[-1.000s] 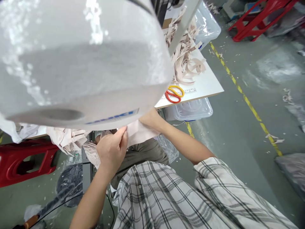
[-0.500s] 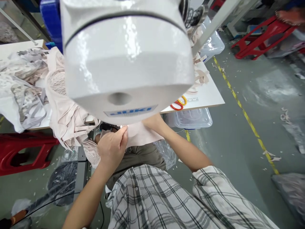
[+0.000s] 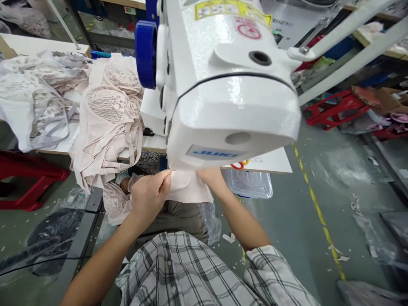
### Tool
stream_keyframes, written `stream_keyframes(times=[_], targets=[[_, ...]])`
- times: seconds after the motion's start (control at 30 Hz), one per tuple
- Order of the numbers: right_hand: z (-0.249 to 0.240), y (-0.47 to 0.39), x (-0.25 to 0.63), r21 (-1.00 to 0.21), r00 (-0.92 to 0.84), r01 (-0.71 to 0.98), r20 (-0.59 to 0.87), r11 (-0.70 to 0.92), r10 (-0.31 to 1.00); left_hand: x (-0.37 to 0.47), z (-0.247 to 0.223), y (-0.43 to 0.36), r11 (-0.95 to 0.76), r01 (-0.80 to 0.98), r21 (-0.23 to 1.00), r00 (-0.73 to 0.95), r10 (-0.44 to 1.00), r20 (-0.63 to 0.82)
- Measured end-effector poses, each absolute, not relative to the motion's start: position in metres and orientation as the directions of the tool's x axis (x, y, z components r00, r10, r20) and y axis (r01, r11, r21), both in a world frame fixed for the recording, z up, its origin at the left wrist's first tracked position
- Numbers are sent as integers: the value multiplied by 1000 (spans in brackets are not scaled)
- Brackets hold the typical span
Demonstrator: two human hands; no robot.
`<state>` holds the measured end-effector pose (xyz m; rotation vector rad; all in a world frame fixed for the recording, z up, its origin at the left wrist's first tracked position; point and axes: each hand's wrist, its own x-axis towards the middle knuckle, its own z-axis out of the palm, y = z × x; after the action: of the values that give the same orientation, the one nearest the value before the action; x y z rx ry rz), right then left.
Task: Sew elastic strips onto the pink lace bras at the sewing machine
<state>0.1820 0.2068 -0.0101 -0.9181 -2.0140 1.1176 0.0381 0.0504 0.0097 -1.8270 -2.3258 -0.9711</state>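
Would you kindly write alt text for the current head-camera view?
A person's left hand pinches pale pink fabric at a white JUKI sewing machine, which partly hides the right hand. Pale lace garments lie piled at left.

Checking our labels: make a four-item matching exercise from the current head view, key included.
1 left hand
2 sewing machine
3 clear box
4 floor tape

A yellow
B lower than the white tabletop
C pinching pale fabric
D mostly white, with blue lettering

Pairs: 1-C; 2-D; 3-B; 4-A
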Motion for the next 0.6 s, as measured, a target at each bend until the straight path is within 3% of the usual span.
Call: stream_keyframes(times=[0.43,0.5,0.6], targets=[[-7,203,181,-910,-562,206,192,361,804,37,11,49,133,818,560,-383,852,357],[-9,198,183,-947,-561,163,141,275,816,37,11,49,129,815,565,-386,849,362],[-13,184,190,-997,-526,39,-75,-64,847,38,13,49,107,818,565,-357,866,352]])
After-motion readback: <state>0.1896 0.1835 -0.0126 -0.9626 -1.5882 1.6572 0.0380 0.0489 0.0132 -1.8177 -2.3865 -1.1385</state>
